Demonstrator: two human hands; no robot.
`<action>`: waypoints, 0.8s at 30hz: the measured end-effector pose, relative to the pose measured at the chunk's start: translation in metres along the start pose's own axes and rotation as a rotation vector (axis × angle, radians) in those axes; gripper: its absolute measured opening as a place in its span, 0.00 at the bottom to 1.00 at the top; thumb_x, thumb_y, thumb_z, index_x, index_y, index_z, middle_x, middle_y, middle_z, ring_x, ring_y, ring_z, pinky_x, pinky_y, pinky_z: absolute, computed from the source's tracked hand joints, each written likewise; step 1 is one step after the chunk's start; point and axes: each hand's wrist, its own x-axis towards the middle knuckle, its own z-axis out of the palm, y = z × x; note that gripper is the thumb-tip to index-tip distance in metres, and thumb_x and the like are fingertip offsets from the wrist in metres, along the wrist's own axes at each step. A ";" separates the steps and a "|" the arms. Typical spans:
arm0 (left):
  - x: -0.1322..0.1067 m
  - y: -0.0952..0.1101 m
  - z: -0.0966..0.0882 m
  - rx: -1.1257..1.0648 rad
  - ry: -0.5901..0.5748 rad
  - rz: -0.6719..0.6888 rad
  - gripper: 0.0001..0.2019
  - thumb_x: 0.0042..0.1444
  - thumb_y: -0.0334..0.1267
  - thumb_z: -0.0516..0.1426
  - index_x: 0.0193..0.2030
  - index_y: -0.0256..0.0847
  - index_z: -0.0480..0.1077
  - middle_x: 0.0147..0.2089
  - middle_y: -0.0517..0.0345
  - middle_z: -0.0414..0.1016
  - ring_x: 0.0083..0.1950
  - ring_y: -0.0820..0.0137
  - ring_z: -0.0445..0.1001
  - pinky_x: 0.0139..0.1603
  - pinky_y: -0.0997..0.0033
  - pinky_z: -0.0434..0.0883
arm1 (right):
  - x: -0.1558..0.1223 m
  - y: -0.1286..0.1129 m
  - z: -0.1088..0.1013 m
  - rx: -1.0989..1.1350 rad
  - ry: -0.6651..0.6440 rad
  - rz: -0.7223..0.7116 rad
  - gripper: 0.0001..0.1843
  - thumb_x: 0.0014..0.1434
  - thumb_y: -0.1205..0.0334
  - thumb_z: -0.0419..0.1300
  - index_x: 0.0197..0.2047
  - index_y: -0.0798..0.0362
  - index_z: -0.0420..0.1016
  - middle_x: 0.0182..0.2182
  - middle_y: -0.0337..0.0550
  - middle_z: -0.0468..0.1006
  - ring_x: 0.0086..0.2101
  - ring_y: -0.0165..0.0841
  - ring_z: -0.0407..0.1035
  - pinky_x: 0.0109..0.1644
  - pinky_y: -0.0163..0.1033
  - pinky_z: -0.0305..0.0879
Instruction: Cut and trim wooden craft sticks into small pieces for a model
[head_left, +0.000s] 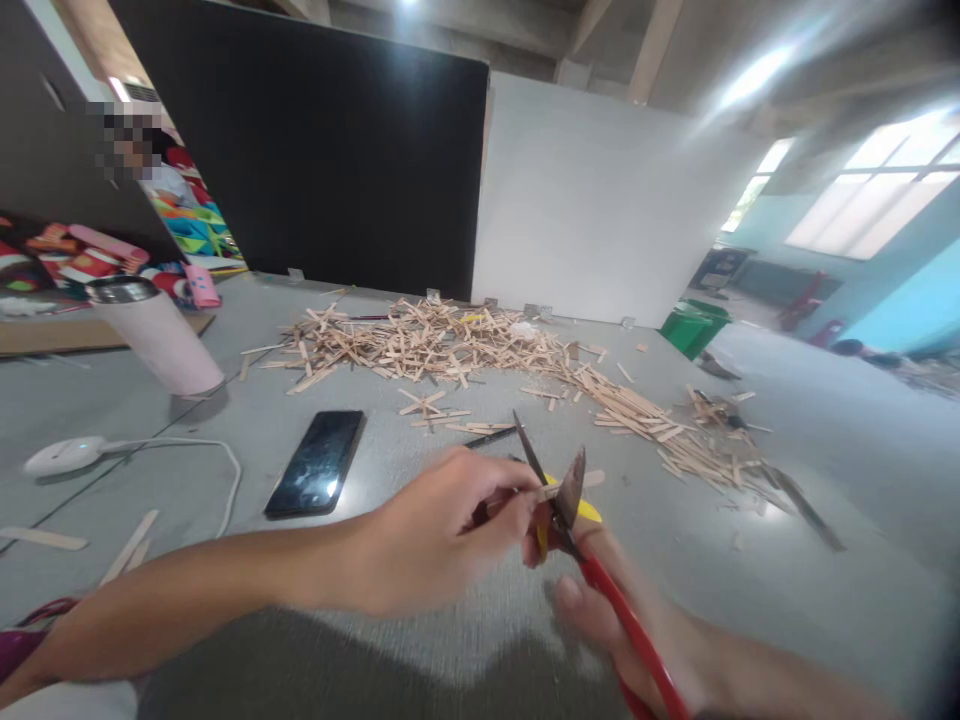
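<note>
— Pale wooden stick (595, 480) is sitting between red-handled metal snips' (600, 582) blades, left hand's (427, 540) grip pinching it.
— Right hand's (600, 628) grip is clasping the handles; nearby fingertips (525, 497) are risking a nick.

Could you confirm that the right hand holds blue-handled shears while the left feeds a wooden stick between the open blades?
No: the head view shows red handles, not blue, on the shears; right hand, left hand and stick are as stated.

Red-handled shears (600, 570); pale wooden sticks (450, 345); black phone (316, 463); pink tumbler (161, 335); green bin (694, 327).
</note>
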 end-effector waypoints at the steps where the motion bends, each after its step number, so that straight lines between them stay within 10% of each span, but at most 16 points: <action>1: 0.000 0.000 0.000 -0.004 0.005 -0.002 0.19 0.76 0.40 0.49 0.45 0.36 0.80 0.41 0.54 0.84 0.40 0.68 0.78 0.42 0.71 0.70 | 0.000 0.000 0.000 0.007 0.002 -0.005 0.24 0.73 0.37 0.54 0.51 0.50 0.72 0.45 0.48 0.75 0.43 0.41 0.69 0.51 0.47 0.71; 24: 0.000 -0.003 0.001 0.006 0.008 0.008 0.17 0.76 0.38 0.50 0.43 0.37 0.79 0.39 0.58 0.82 0.37 0.74 0.76 0.37 0.76 0.66 | -0.001 0.006 0.002 0.062 -0.017 0.029 0.23 0.73 0.38 0.54 0.51 0.50 0.70 0.46 0.48 0.73 0.44 0.41 0.68 0.48 0.45 0.69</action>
